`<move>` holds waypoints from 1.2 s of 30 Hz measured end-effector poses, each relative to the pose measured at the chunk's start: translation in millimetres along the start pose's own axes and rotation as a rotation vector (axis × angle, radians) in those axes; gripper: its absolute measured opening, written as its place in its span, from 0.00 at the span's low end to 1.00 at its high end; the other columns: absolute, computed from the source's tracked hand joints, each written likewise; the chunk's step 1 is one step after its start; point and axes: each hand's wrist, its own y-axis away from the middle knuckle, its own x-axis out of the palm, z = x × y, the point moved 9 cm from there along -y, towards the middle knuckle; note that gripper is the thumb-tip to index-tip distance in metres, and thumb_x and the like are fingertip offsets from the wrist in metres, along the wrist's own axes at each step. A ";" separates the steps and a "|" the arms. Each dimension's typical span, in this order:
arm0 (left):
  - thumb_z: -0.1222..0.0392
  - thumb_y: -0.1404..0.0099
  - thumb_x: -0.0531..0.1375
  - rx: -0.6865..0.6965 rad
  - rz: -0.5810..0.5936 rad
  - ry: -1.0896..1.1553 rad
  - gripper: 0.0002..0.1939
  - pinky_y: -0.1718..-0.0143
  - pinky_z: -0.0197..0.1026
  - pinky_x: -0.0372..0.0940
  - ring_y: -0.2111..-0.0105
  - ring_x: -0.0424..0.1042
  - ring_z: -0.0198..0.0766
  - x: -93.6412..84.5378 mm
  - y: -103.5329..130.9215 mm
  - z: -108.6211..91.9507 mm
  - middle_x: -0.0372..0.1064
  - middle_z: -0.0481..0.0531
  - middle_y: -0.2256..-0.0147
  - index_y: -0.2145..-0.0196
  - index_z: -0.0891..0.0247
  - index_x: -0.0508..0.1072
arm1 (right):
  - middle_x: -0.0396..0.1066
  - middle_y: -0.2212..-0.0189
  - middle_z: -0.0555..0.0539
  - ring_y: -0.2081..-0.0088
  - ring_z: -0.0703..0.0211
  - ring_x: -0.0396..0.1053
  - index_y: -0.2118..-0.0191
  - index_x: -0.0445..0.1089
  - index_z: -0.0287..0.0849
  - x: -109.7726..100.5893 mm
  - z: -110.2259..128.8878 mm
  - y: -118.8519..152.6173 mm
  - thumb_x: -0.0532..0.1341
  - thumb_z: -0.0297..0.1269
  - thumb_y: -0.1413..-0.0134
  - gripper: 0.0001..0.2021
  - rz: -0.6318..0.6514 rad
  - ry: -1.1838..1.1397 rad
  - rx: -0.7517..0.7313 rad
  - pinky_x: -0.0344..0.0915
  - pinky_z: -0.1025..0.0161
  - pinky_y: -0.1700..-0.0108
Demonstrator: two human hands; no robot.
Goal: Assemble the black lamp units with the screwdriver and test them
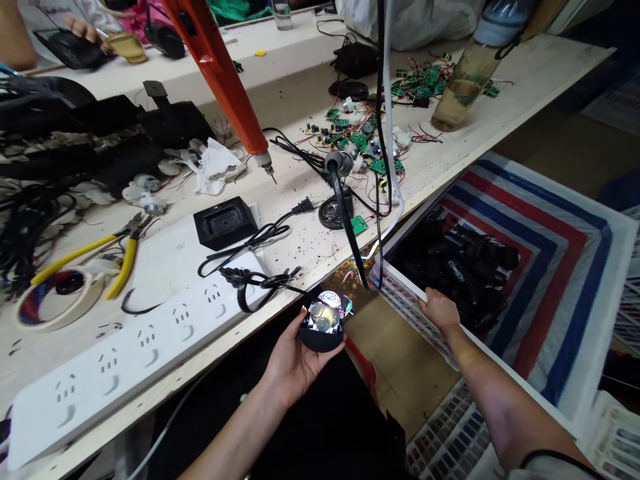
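Observation:
My left hand (295,363) is closed around a small black projector lamp (323,340) just off the bench edge. The housing stands open at the top, showing bright light, inner parts and a small green board at its right side. A bundled black cord (257,283) runs from the lamp over the bench edge. On the right, my right hand (440,310) grips the near rim of a white plastic crate (520,397). Inside the crate, a heap of black parts (460,267) lies on a striped red, white and blue sheet.
An orange electric screwdriver (225,80) hangs point down over the bench. A white power strip (130,360), yellow-handled pliers (127,257), tape roll (57,300), black tray-like part (225,223), circuit boards (360,143) and a bottle (465,87) occupy the bench. Another person's hand (83,30) shows across it.

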 end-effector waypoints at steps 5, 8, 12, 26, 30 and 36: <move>0.55 0.31 0.52 0.003 0.007 0.005 0.22 0.66 0.49 0.76 0.68 0.78 0.50 0.9 -0.5 -0.3 0.77 0.62 0.65 0.45 0.74 0.64 | 0.72 0.60 0.42 0.61 0.57 0.71 0.59 0.67 0.37 -1.6 0.7 0.9 0.53 0.40 0.37 0.12 0.001 -0.010 -0.001 0.64 0.62 0.63; 0.55 0.31 0.53 0.006 0.004 0.003 0.23 0.66 0.49 0.76 0.68 0.78 0.50 0.0 -0.9 -0.4 0.77 0.63 0.65 0.45 0.75 0.64 | 0.72 0.61 0.43 0.61 0.57 0.72 0.59 0.67 0.37 -2.2 0.9 1.4 0.53 0.41 0.36 0.12 0.001 -0.011 0.000 0.65 0.62 0.63; 0.55 0.31 0.52 0.012 0.006 -0.002 0.23 0.66 0.49 0.76 0.68 0.78 0.50 -0.6 -1.1 -1.0 0.77 0.63 0.65 0.45 0.74 0.63 | 0.72 0.61 0.44 0.61 0.57 0.72 0.59 0.67 0.37 -1.6 1.1 1.0 0.53 0.41 0.36 0.12 -0.003 -0.009 -0.001 0.65 0.61 0.62; 0.54 0.31 0.52 0.000 0.015 -0.015 0.23 0.66 0.49 0.76 0.66 0.78 0.51 -1.4 -2.6 -1.8 0.77 0.64 0.65 0.44 0.74 0.62 | 0.73 0.61 0.42 0.62 0.56 0.72 0.59 0.67 0.37 -1.3 0.6 1.2 0.52 0.41 0.36 0.13 0.000 -0.013 0.000 0.64 0.62 0.64; 0.55 0.31 0.52 -0.003 0.014 -0.017 0.23 0.65 0.49 0.75 0.65 0.78 0.51 -1.1 -2.0 -1.2 0.77 0.64 0.65 0.44 0.74 0.62 | 0.72 0.60 0.42 0.62 0.57 0.71 0.58 0.67 0.36 -0.7 0.8 0.8 0.52 0.41 0.36 0.13 0.012 -0.020 0.004 0.65 0.61 0.62; 0.55 0.31 0.52 -0.008 0.014 -0.006 0.23 0.66 0.50 0.76 0.66 0.78 0.51 -0.4 -0.4 -0.4 0.76 0.64 0.64 0.44 0.74 0.63 | 0.71 0.60 0.44 0.61 0.57 0.71 0.57 0.67 0.37 -2.5 2.3 2.4 0.53 0.42 0.36 0.13 0.041 -0.043 0.016 0.66 0.59 0.61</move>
